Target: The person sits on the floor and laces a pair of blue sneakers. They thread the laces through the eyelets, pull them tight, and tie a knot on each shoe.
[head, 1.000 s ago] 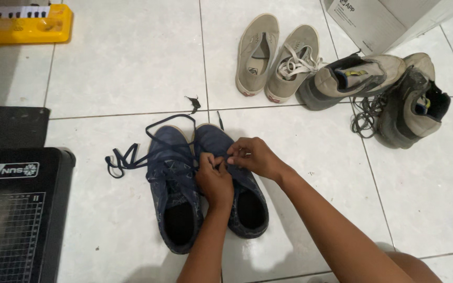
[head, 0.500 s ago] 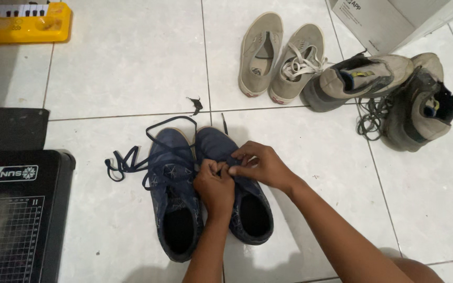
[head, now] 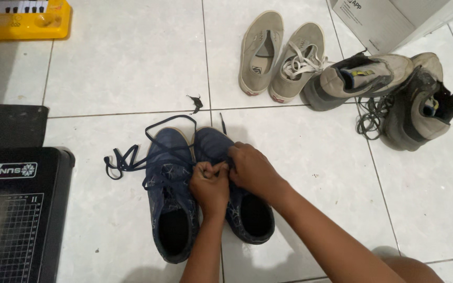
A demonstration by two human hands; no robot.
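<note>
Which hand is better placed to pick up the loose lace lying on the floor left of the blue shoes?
Left. The left hand is nearer the loose lace; the right hand is over the right blue shoe.

Two dark blue shoes (head: 205,194) sat side by side on the white tile floor (head: 127,68). The left hand (head: 209,184) and the right hand (head: 252,170) were close together over the shoe on the right, fingers curled around its lace. A long blue lace (head: 132,157) from the other shoe lay loose on the floor in loops. Farther away sat a pair of tan shoes (head: 279,57) with white laces. Next to them two grey shoes (head: 389,89) lay tipped over, their strings in a messy pile. A black mat (head: 11,209) with a grid was on the left. A yellow toy piano (head: 22,18) sat in the far corner, and a grey box (head: 389,18) in the other.
</note>
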